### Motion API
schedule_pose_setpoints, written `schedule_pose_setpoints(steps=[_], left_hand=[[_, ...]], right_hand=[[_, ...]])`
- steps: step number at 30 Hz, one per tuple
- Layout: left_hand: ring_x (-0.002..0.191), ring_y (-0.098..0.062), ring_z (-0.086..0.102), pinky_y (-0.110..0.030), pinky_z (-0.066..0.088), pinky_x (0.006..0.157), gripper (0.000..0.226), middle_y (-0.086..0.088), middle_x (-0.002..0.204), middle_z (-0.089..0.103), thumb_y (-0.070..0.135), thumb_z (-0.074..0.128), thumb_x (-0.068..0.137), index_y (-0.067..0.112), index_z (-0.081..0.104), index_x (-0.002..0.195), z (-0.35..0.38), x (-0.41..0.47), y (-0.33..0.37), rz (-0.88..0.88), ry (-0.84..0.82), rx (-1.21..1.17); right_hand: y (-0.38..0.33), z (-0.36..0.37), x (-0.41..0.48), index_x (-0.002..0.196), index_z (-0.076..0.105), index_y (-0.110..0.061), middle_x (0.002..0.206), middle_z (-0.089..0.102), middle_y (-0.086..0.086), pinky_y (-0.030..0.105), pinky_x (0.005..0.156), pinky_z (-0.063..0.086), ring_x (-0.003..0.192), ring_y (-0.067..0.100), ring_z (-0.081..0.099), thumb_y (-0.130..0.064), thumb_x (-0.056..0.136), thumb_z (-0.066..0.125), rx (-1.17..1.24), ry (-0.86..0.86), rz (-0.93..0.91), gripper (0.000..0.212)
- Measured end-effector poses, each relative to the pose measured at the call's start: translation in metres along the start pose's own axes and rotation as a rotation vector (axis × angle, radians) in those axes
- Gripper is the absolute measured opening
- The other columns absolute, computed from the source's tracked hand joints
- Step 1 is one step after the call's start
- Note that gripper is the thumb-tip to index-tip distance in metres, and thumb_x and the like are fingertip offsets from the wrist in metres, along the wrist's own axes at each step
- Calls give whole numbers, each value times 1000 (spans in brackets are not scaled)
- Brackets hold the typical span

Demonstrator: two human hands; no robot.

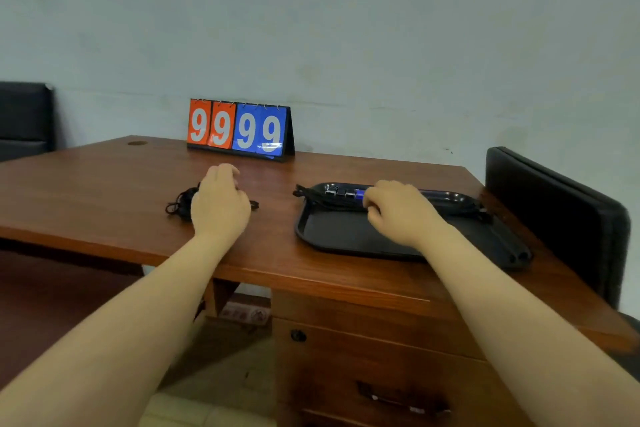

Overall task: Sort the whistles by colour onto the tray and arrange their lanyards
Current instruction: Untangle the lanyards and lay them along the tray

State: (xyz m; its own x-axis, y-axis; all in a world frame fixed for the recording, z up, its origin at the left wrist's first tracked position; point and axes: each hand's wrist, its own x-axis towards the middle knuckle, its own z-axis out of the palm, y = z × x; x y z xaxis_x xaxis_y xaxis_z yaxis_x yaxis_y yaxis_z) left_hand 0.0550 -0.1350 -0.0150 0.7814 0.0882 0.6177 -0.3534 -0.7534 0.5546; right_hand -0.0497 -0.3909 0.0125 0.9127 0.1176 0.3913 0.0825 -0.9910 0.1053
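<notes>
A black tray [346, 236] lies on the right part of the wooden desk. Along its far edge sit black whistles [337, 191] and a blue whistle [359, 194], with black lanyards [450, 206] stretched across the tray. My right hand [398, 211] is over the tray, its fingers curled on the blue whistle. To the left, a tangle of black lanyards [180, 206] lies on the desk. My left hand [220, 201] rests over that tangle with fingers curled down; what it covers is hidden.
A flip scoreboard [240, 128] showing 99 on orange and 99 on blue stands at the desk's back edge by the wall. A black padded chair back [554, 218] rises right of the desk, another dark chair [24, 118] at far left. Drawers sit under the desk.
</notes>
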Motion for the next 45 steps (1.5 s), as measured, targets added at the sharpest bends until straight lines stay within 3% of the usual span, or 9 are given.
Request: schedule_pose_setpoints(steps=[7, 13, 17, 26, 30, 35, 39, 42, 45], left_hand=[[118, -31, 41, -47, 33, 100, 35, -11, 127, 45, 11, 61, 77, 17, 54, 111, -25, 7, -43, -356, 9, 109], [132, -26, 31, -53, 20, 110, 38, -1, 141, 39, 37, 59, 87, 33, 54, 125, -9, 15, -50, -199, -278, 232], [125, -29, 38, -50, 26, 103, 32, -4, 135, 44, 41, 57, 90, 32, 57, 121, -8, 15, -50, -260, -273, 257], [119, -30, 42, -50, 30, 97, 31, -6, 125, 52, 42, 45, 95, 27, 66, 112, -8, 17, -51, -318, -252, 200], [118, -30, 41, -50, 29, 99, 33, -8, 125, 47, 40, 42, 97, 23, 64, 114, -8, 16, -51, -370, -171, 248], [124, -29, 34, -48, 25, 106, 30, -9, 133, 38, 27, 48, 93, 21, 57, 121, -11, 16, -45, -540, -48, 214], [134, -21, 33, -47, 17, 112, 57, -3, 140, 42, 15, 60, 80, 22, 43, 134, -13, 9, -45, -119, 30, 77], [129, -15, 43, -44, 9, 115, 47, 5, 129, 56, 14, 57, 85, 24, 48, 130, -7, 1, -43, 372, -204, 86], [105, -17, 56, -47, 15, 112, 18, 8, 100, 65, 26, 45, 96, 26, 59, 108, -2, 6, -43, 321, -300, 142]], right_hand=[[-92, 13, 36, 105, 61, -14, 107, 59, 6, 38, 83, 43, 99, 25, 54, -21, 95, 41, 105, -31, -212, 24], [-142, 22, 69, 121, 60, -19, 120, 57, 5, 40, 95, 43, 111, 25, 51, -15, 95, 40, 251, -122, -201, 33], [-161, 37, 86, 132, 51, -23, 126, 54, 8, 45, 93, 48, 111, 28, 52, -13, 93, 41, 305, -343, -159, 42], [-172, 44, 102, 149, 24, -34, 147, 40, 9, 45, 98, 40, 128, 33, 35, -9, 92, 38, 257, -409, -157, 64], [-174, 48, 101, 143, 40, -32, 141, 48, 6, 43, 97, 44, 123, 30, 44, -12, 91, 42, 293, -335, -157, 56], [-163, 54, 95, 102, 62, -17, 102, 65, 1, 40, 81, 54, 92, 19, 60, -22, 91, 54, 572, 2, 13, 14], [-153, 45, 92, 93, 59, -17, 92, 63, -1, 30, 74, 52, 83, 14, 59, -24, 92, 58, 712, 153, 110, 7], [-151, 39, 89, 93, 54, -17, 90, 62, -1, 36, 75, 53, 83, 16, 58, -19, 92, 58, 719, 158, 15, 4], [-146, 32, 85, 101, 52, -20, 96, 62, -3, 34, 77, 53, 86, 14, 58, -20, 94, 55, 619, 162, -70, 8]])
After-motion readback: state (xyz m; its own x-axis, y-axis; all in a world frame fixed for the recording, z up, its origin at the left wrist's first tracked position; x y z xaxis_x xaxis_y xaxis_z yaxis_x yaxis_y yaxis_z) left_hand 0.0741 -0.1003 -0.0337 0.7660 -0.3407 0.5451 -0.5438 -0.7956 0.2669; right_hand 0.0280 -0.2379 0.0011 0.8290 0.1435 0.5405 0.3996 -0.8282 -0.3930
